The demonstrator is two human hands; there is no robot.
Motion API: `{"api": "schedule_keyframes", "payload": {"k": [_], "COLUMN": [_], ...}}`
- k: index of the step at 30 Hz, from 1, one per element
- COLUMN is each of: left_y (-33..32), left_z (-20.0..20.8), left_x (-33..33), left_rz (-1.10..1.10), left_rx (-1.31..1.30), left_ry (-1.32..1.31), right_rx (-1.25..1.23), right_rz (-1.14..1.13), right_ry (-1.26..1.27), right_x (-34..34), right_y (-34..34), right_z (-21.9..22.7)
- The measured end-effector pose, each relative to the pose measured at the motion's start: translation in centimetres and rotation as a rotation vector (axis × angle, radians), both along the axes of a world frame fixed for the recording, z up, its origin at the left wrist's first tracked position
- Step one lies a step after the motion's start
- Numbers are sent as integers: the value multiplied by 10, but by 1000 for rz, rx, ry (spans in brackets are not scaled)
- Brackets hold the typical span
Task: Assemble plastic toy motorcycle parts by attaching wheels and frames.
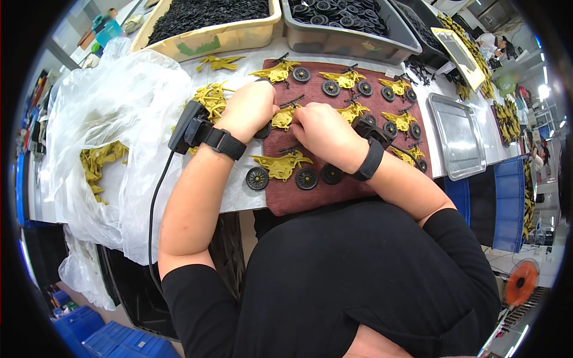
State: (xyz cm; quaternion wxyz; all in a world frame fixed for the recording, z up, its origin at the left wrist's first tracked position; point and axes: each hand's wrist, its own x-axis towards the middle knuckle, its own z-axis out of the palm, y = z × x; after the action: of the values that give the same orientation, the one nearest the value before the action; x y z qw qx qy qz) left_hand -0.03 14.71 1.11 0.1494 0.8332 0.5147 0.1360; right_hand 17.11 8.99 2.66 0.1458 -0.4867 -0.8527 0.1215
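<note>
On the dark red cloth point(233, 206), my two hands meet at a yellow toy motorcycle body point(282, 119). My left hand point(248, 110) grips it from the left with curled fingers, mostly hidden behind the hand. At its right end the bent fingers of my right hand point(325, 128) pinch it; the exact part between them is hidden. A black wheel point(263, 131) shows under my left hand. Nearer to me lies another yellow motorcycle body point(280, 166) between two black spoked wheels point(257, 178). Beyond my hands rests a similar yellow body point(343, 79) with wheels.
A cream bin point(224, 43) of small black parts and a grey bin point(352, 43) of black wheels stand at the back. Clear plastic bagging point(119, 107) with yellow parts spreads on the left. A metal tray point(456, 137) lies right. A cable point(154, 221) trails from my left wrist.
</note>
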Motion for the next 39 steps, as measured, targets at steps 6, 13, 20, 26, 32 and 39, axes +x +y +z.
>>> {"api": "schedule_keyframes", "payload": {"k": [6,13,20,26,32,39], "left_y": [-1,5,4,10,12,11], "left_z": [0,-5,-10,-15,-17,-23], "left_x": [-4,-3,-1,-2,-2,-1], "left_rz": [-33,-49,-7,-40,-40,-35], "left_rx": [-3,29,50,78,102,209], "left_ry": [-72,-12,-47,-83,-108,-183], "right_rx": [-3,14,19,-9,9,-167], "right_rz": [20,55,27,44,118,-43], "right_ry": [-51,-110,-120,-247,-319,-283], "right_x": [-4,-10,-21,-35,-45,-33], "right_y": [-2,-5,-8,-10,-14,12], "right_z": [-3,0,3,11,11,9]}}
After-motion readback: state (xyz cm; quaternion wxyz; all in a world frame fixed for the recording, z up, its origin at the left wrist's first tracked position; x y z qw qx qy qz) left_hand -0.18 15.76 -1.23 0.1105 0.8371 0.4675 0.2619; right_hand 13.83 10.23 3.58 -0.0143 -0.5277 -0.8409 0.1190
